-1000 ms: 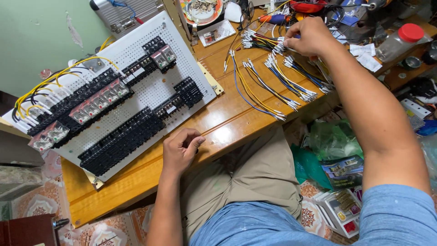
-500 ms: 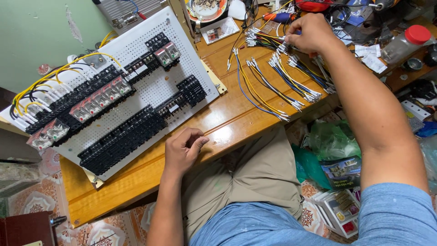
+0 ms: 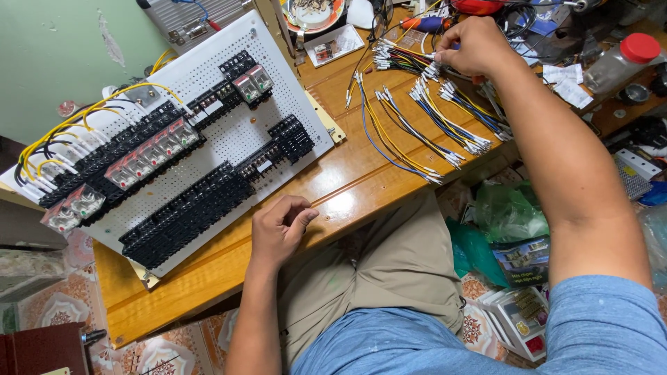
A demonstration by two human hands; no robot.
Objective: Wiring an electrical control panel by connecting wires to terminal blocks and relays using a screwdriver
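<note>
Reaching to upper right, right hand [image 3: 479, 45] stays curled on the wire bundle [image 3: 431, 111] as earlier, left hand [image 3: 278, 229] rests loosely curled, empty, on the wooden table [image 3: 347, 187] edge, barely shifted.

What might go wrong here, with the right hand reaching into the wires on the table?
1. The right hand closes on one bundle among many loose wires; neighbours may tangle and drag along.
2. Several wire ends lie at the table edge and could slip off.
3. The forearm passes close to the red-capped jar, which it might knock over.
</note>
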